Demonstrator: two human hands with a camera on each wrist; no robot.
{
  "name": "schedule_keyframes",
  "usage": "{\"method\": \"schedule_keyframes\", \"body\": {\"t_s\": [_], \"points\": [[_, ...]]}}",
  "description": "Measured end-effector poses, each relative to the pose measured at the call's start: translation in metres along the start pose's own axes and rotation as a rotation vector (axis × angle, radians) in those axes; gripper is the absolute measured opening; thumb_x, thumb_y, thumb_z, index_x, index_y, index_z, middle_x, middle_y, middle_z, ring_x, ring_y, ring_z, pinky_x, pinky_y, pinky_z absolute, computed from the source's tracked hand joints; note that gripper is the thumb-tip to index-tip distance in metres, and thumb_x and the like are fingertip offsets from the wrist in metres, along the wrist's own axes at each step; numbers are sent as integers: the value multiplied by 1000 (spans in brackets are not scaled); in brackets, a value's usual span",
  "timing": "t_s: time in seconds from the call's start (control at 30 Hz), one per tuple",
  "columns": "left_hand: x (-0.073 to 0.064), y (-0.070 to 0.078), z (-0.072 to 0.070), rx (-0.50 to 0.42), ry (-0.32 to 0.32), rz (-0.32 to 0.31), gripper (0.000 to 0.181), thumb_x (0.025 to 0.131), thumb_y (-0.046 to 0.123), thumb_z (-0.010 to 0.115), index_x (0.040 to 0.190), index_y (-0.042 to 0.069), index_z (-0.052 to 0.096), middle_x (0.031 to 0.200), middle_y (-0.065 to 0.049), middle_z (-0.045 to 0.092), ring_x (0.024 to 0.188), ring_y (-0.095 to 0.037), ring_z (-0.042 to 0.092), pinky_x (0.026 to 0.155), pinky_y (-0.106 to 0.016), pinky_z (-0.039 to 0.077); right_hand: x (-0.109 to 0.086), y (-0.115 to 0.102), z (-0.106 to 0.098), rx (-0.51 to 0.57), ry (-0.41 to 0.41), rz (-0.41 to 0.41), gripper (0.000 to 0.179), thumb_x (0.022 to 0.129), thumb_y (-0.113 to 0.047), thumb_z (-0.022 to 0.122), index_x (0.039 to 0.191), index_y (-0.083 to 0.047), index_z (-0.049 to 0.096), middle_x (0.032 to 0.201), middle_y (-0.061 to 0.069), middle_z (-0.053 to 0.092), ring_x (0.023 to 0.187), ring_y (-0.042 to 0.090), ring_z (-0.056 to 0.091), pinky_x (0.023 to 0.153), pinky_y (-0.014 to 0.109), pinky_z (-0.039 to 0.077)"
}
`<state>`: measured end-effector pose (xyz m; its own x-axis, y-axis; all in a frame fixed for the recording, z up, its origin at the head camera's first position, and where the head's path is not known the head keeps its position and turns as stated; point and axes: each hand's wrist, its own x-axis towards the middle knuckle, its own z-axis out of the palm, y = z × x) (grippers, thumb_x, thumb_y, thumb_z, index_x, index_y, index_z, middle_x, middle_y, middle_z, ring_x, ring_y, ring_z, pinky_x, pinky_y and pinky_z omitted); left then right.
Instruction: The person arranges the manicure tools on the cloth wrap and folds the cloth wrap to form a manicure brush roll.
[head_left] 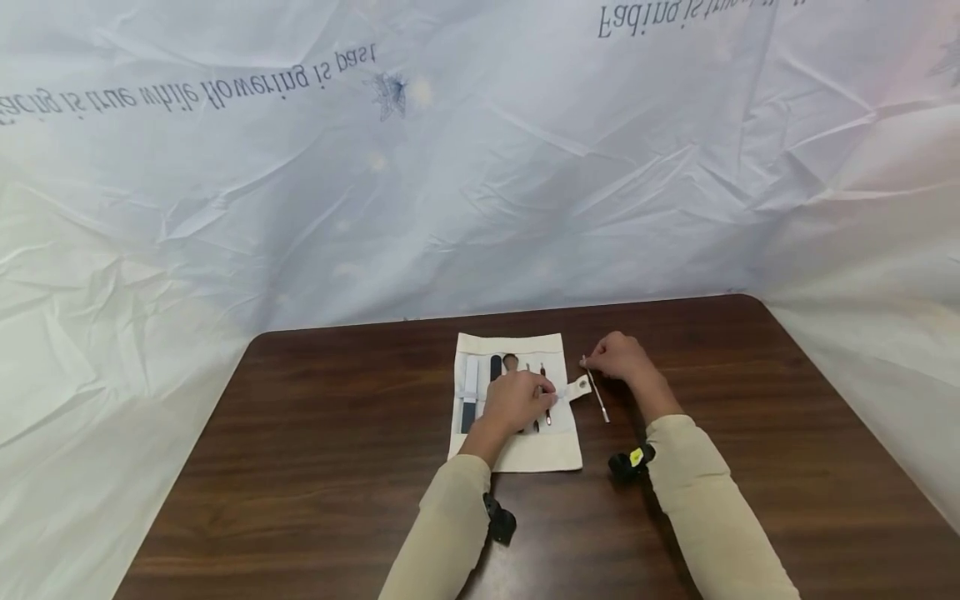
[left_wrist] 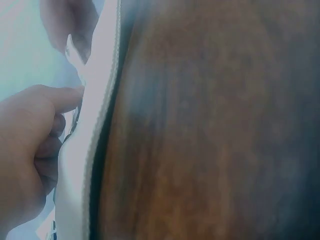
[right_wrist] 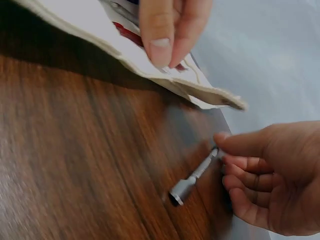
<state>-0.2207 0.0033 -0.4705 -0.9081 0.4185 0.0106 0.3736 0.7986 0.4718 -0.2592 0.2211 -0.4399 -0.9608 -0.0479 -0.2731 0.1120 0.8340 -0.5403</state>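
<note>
A cream fabric roll-up case (head_left: 531, 457) lies opened out on the table. Several slim tools sit across it, among them a white-and-dark nail file (head_left: 470, 392), a black file (head_left: 496, 367) and a small brush (head_left: 511, 362). My left hand (head_left: 517, 398) reaches over the case; its thumb and index finger pinch the pale elastic band (head_left: 561, 395) near the right edge. Beside the case, my right hand (head_left: 617, 357) pinches the far end of a slim silver cuticle pusher (right_wrist: 201, 169) between thumb and index finger. Its broad flat end points toward me.
A snap tab (head_left: 579, 387) sticks out from the case's right side. The brown wooden table (head_left: 322, 467) stretches around it. White printed sheeting (head_left: 480, 208) hangs behind and at both sides. Black wrist cameras (head_left: 500, 521) sit on both sleeves.
</note>
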Motion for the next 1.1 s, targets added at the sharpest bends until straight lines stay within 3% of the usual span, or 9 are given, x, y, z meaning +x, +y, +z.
{"method": "schedule_keyframes", "body": {"t_s": [0.17, 0.37, 0.47, 0.57, 0.63, 0.7, 0.77, 0.87, 1.1], "points": [[0, 1, 2, -36, 19, -44, 14, 97, 33, 68, 100, 26, 80, 48, 11, 47, 44, -8, 43, 45, -25, 33, -2, -7, 3, -37, 28, 15, 34, 96, -23, 65, 67, -5, 69, 61, 0, 59, 59, 17, 50, 57, 29, 40], [-1, 2, 5, -32, 68, -87, 12, 95, 32, 70, 95, 26, 81, 50, 11, 56, 48, -7, 49, 47, -25, 36, -5, -14, 5, -47, 26, 14, 32, 99, -14, 56, 72, -2, 68, 89, 16, 71, 65, 20, 54, 60, 29, 42], [-1, 2, 6, -22, 92, -98, 11, 95, 33, 71, 94, 27, 81, 56, 12, 63, 51, -5, 50, 49, -25, 37, -5, -14, 5, -33, 16, 6, 39, 101, -11, 49, 63, -7, 59, 76, 12, 65, 59, 18, 48, 58, 29, 40], [0, 3, 5, -26, 87, -106, 12, 95, 33, 71, 95, 27, 81, 59, 12, 66, 51, -6, 51, 48, -26, 37, -3, -11, 3, 2, 50, -27, 42, 102, -10, 46, 60, -10, 52, 82, 17, 69, 56, 15, 43, 56, 28, 38], [0, 3, 4, -33, 81, -110, 12, 95, 33, 70, 95, 27, 81, 59, 11, 65, 50, -8, 51, 48, -27, 37, -2, -11, 3, 49, 97, -56, 38, 103, -11, 47, 67, -5, 58, 85, 20, 72, 57, 18, 51, 56, 28, 40], [1, 3, 3, -35, 75, -115, 13, 96, 33, 70, 94, 26, 81, 58, 11, 63, 50, -8, 51, 47, -27, 37, 1, -10, 3, 104, 157, -92, 29, 103, -10, 48, 84, 2, 67, 105, 24, 74, 67, 24, 64, 59, 27, 44], [0, 3, 2, -38, 73, -114, 12, 95, 33, 70, 94, 27, 81, 57, 11, 63, 50, -8, 51, 48, -27, 37, 4, -12, 3, 170, 208, -125, 24, 104, -12, 53, 104, 6, 69, 100, 23, 75, 80, 30, 73, 63, 26, 50], [1, 3, 2, -33, 67, -111, 12, 95, 33, 71, 93, 27, 81, 58, 12, 63, 52, -6, 51, 50, -25, 37, 8, -15, 5, 249, 261, -187, 25, 104, -13, 56, 115, 6, 68, 102, 23, 75, 88, 32, 74, 67, 24, 52], [1, 2, 1, -52, 55, -107, 12, 95, 33, 71, 94, 26, 81, 58, 11, 61, 52, -8, 50, 50, -26, 36, 15, -34, 9, 514, 309, -311, 32, 105, -22, 56, 120, 4, 68, 105, 24, 71, 80, 8, 65, 72, 19, 53]]}}
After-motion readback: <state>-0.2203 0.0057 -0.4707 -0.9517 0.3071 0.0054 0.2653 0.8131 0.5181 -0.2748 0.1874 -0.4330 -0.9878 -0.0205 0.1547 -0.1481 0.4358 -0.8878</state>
